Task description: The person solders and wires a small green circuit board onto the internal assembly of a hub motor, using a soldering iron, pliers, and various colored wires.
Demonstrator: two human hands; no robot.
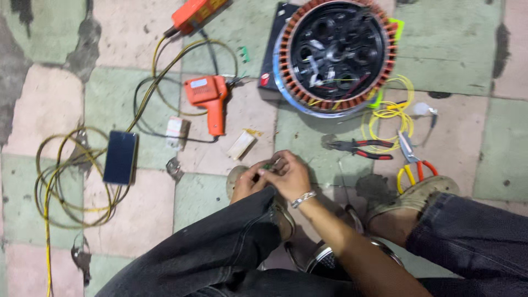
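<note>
Both hands are pinched together on a tiny green part (268,165), just above the left knee, dead centre of the floor. The right hand (291,177) covers most of it with fingers curled shut on it; the left hand (247,181) grips from the other side. It's too small and hidden to tell its long axis or which way it points.

Progress-wise, I'd say it's mid-job: the stator (335,55) at 1 o'clock has its copper windings in place, but loose yellow wire (390,115) trails out at 2 o'clock. Pliers (360,148) and cutters (413,159) lie at 3 o'clock, the orange gun (212,99) at 11, and a phone (120,157) at 9.
</note>
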